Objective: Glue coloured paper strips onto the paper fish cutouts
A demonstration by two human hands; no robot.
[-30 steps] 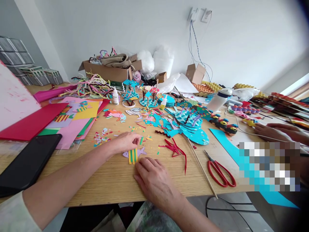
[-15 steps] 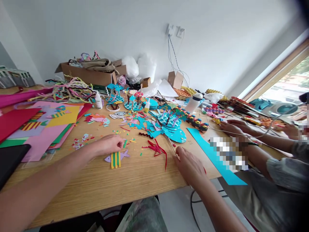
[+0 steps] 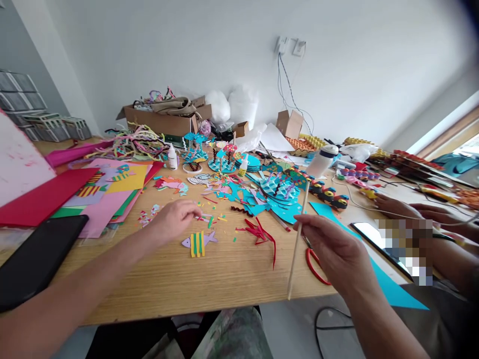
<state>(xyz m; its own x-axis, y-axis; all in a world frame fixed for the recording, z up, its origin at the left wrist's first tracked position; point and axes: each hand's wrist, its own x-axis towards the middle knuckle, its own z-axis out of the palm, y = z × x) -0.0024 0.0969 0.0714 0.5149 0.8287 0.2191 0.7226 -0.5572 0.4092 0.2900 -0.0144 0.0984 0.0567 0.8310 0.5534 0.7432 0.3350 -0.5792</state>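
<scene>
My right hand [image 3: 333, 244] pinches a thin pale stick [image 3: 296, 254], held nearly upright above the table's front edge. Red-handled scissors [image 3: 313, 267] lie partly hidden behind that hand. My left hand [image 3: 174, 218] hovers over small paper scraps, fingers curved and a little apart, with nothing visible in them. Just below it lies a purple paper fish [image 3: 210, 238] with yellow and green strips across its body. Red paper strips [image 3: 258, 231] lie between my two hands.
Colored paper sheets [image 3: 112, 199] and a black phone [image 3: 41, 259] are at left. Blue paper pieces, glue bottles [image 3: 172, 157] and a white-capped bottle [image 3: 322, 162] stand or lie farther back. Another person's hands [image 3: 396, 207] rest at right beside a blue strip [image 3: 389, 286].
My right hand has lifted the stick off the table and turned it upright. My left hand has come away from the fish. The view has swung left.
</scene>
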